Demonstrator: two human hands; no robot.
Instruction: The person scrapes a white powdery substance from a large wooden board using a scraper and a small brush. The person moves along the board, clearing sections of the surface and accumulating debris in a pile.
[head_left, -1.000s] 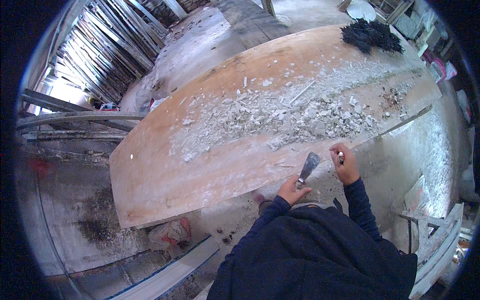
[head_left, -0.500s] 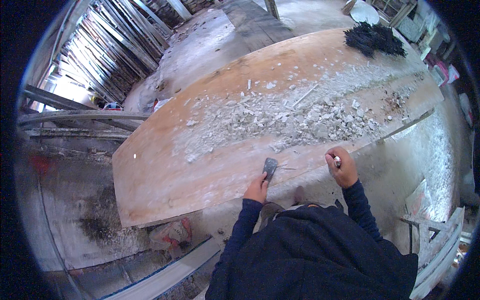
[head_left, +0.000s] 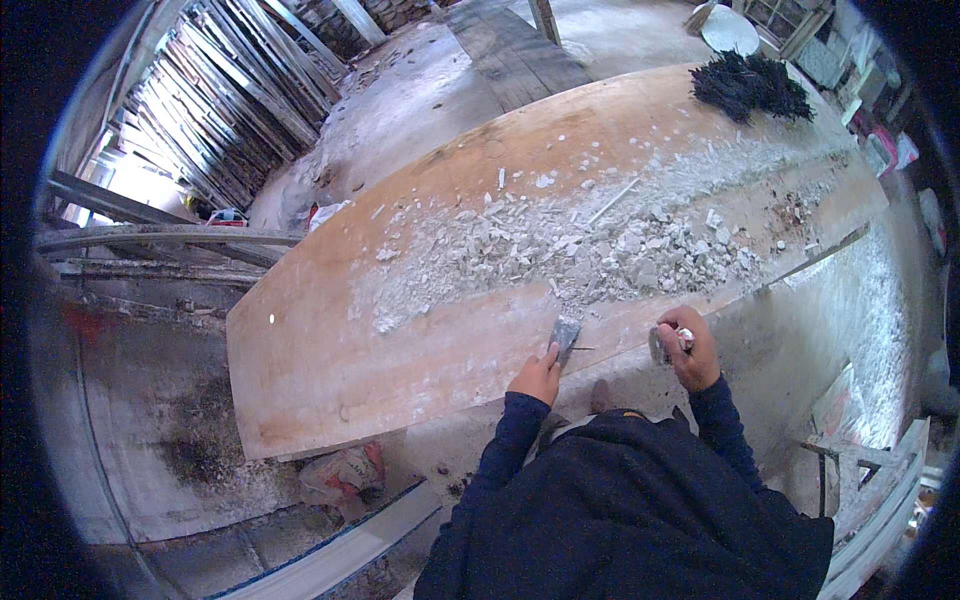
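Scraping board [head_left: 420,330]: left hand [head_left: 537,377] gripping scraper [head_left: 565,335] at rubble [head_left: 600,250] edge, right hand [head_left: 690,345] clenched on small tool (unclear). Next: steady push through.

Soft daylight, sharp centre (fisheye edges bend, corners black).

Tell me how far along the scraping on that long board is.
Done: the near left stretch of the board looks bare. In hand: the left hand presses a scraper at the edge of the white rubble; the right hand grips a small tool I cannot identify. Left: rubble and dust cover the middle and right.
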